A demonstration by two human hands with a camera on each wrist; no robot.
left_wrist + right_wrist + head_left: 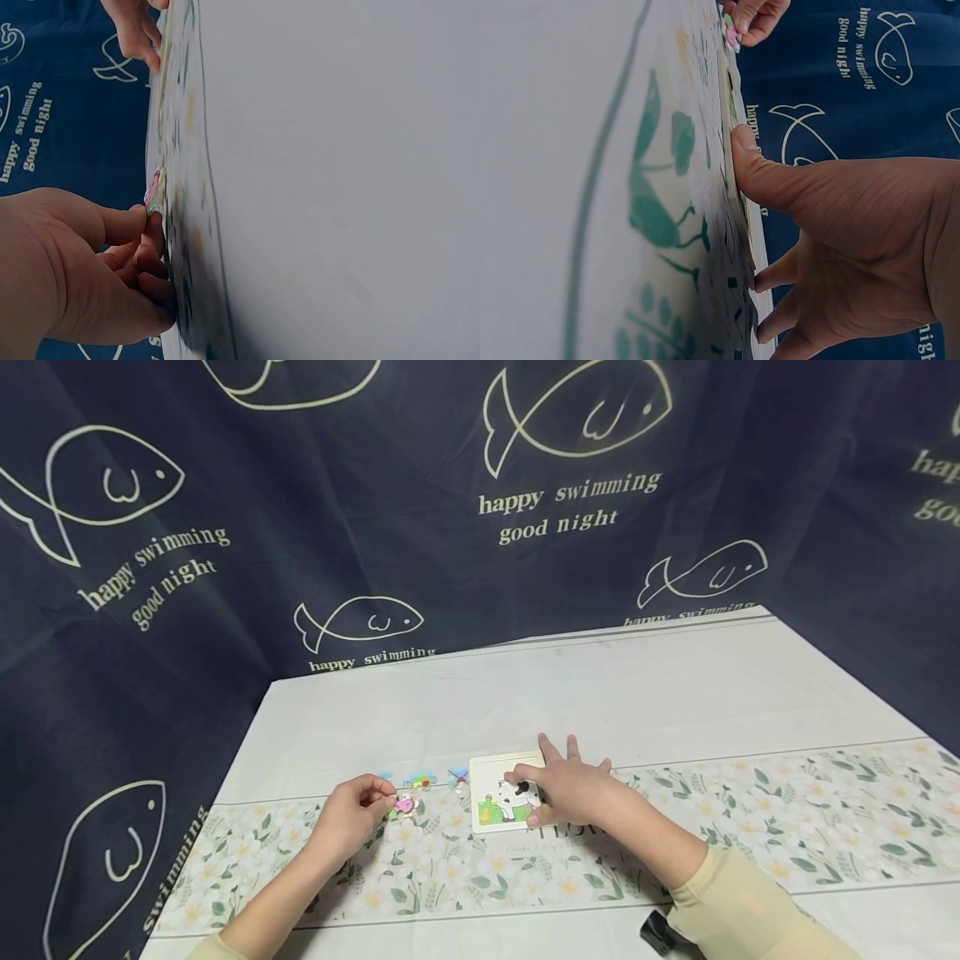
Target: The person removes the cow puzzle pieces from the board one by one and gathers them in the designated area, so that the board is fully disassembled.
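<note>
Hung with dark-blue curtain (pixel 442 543) from nine to three o'clock (printed with fish (pixel 600 420)); furnished toward six with a white table (pixel 420 714).

On my feed I see a navy, fish-printed fabric curtain (pixel 442 527) hanging at twelve o'clock and a white, flower-banded tablecloth (pixel 442 714) spreading toward six.

Head view: bright, stretched toward corners. Wrist views: dimmer, softer; shadow on tablecloth (pixel 337 150), lower centre of left-wrist frame.

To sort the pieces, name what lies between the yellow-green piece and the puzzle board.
A partly blue piece lies there, beside the board, in the head view.
</note>
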